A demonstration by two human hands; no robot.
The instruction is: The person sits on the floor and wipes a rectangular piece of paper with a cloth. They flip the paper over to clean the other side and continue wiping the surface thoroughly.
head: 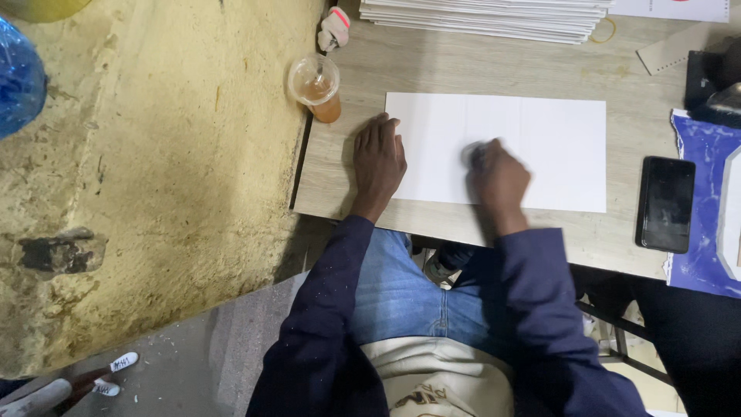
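Pressing down on a white sheet [509, 150] lying flat on the table [463, 66], the left hand [378, 162] is resting with fingers together at its left edge. The right hand [498, 181] is blurred over the sheet's middle, fingers curled around something small I cannot identify. Faint vertical creases are showing; a stack [486, 17] of similar sheets is waiting beyond, suggesting plenty left. A cup [316, 86] and phone [665, 202] are flanking the sheet.

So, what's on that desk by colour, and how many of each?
White: 2, the flat sheet under both hands and the stack of sheets
Black: 1, the phone
Orange-brown: 1, the plastic cup of drink
Blue: 1, the torn blue sheet
Total: 5
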